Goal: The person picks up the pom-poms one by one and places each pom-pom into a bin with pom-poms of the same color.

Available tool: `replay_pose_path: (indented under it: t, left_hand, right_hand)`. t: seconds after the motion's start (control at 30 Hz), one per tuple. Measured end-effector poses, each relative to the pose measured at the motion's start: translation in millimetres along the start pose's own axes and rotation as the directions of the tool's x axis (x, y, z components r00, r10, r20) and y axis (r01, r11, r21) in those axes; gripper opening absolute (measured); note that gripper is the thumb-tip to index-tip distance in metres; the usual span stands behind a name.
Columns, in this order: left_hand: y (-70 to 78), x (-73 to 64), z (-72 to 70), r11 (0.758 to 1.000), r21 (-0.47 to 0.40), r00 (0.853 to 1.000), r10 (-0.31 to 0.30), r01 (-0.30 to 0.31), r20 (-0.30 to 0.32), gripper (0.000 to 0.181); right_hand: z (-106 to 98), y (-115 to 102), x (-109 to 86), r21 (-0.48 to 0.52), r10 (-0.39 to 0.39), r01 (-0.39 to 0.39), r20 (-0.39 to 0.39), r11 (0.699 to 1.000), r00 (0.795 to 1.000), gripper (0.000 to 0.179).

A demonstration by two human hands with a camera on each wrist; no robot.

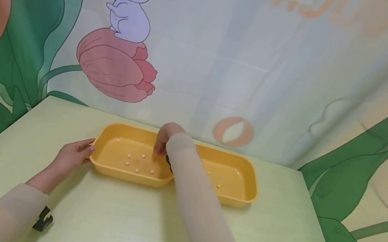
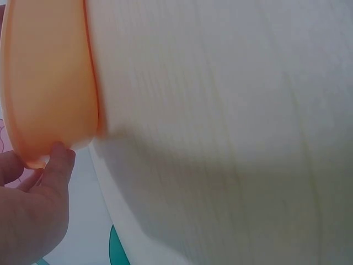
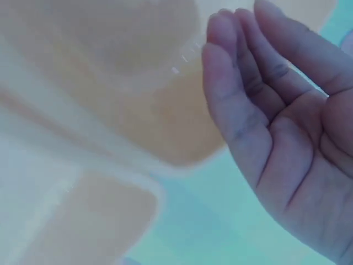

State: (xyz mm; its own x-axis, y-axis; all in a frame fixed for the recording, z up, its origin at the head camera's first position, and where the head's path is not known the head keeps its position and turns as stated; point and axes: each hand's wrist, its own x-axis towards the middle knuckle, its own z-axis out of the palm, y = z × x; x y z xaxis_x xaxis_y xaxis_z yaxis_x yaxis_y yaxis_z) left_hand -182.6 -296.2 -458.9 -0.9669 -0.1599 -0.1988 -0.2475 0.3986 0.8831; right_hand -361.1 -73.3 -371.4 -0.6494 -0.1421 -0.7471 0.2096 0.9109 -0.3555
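Note:
Two yellow plastic trays stand side by side on the table. My left hand [image 1: 71,155] grips the outer end of the left tray [image 1: 126,175], thumb and fingers pinching its rim, as the left wrist view also shows. Several small pale pink beads [image 1: 136,171] lie scattered on that tray's bottom. Over its right end hangs my right hand [image 1: 166,138], pointing down into the tray. In the right wrist view its fingers [image 3: 220,83] bend loosely and nothing shows between them. Small yellow beads [image 1: 218,186] lie in the right tray [image 1: 234,203], partly hidden by my right sleeve.
A pale green table [image 1: 120,218] bears the trays. Behind it hangs a printed curtain [image 1: 194,63] with a rabbit and flowers, close to the trays' far edge. A black buckle [image 1: 43,220] shows at my left cuff.

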Motion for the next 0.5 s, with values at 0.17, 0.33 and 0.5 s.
replay_pose_path:
  t: [0.17, 0.33, 0.5]
  left_hand:
    - [-1.7, 2.4, -0.6, 1.000, -0.008, 1.000, 0.005, -0.005, 0.007, 0.058]
    - [-3.1, 4.7, -1.3, 1.000, -0.005, 1.000, -0.001, 0.001, 0.007, 0.059]
    - [-6.0, 3.3, -2.5, 1.000, -0.009, 1.000, -0.015, 0.015, 0.003, 0.058]
  right_hand:
    - [-9, -2, -13.2, -0.151, -0.130, 0.141, 0.077, 0.979, 0.989, 0.006]
    - [-13, 2, -23.2, -0.238, -0.279, 0.303, 0.129, 0.923, 0.952, 0.006]
    - [-9, 13, -33.8, -0.261, -0.427, 0.445, 0.127, 0.856, 0.895, 0.009]
